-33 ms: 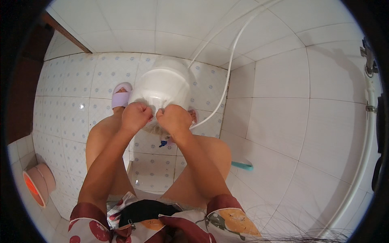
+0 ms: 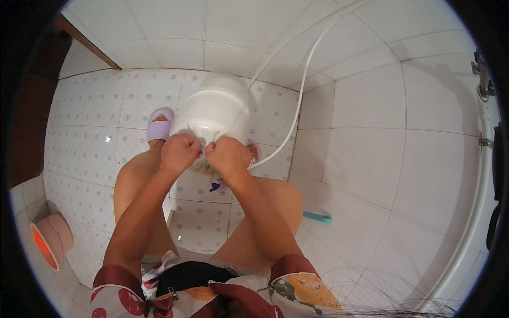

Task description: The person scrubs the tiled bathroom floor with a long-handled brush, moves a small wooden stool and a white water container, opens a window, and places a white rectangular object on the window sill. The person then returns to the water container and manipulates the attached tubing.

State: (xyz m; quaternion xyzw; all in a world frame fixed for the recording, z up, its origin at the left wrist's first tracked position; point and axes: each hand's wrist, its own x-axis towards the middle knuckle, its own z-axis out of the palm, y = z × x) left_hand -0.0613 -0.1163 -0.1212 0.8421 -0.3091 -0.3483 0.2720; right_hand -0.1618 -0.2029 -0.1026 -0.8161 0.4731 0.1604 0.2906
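Note:
A white, rounded, barrel-like container (image 2: 214, 106) stands on the tiled floor between my feet, its kind not clear. Thin, pale material, perhaps a plastic cover, creases on its near side where my hands are. My left hand (image 2: 181, 152) is in a fist at the near left of the container, gripping a fold of this material. Close beside it, my right hand (image 2: 228, 155) is closed the same way on the near right. What lies inside each fist is mostly hidden. Just below my right hand shows a small blue valve-like part (image 2: 214, 187).
A white hose (image 2: 301, 90) runs from beside my right leg up the far wall. A pink bucket (image 2: 61, 233), orange inside, sits at the left. Past my right knee lies a turquoise handle-like piece (image 2: 318, 217). A lavender slipper (image 2: 159, 129) is on my left foot. Tiled walls enclose the space.

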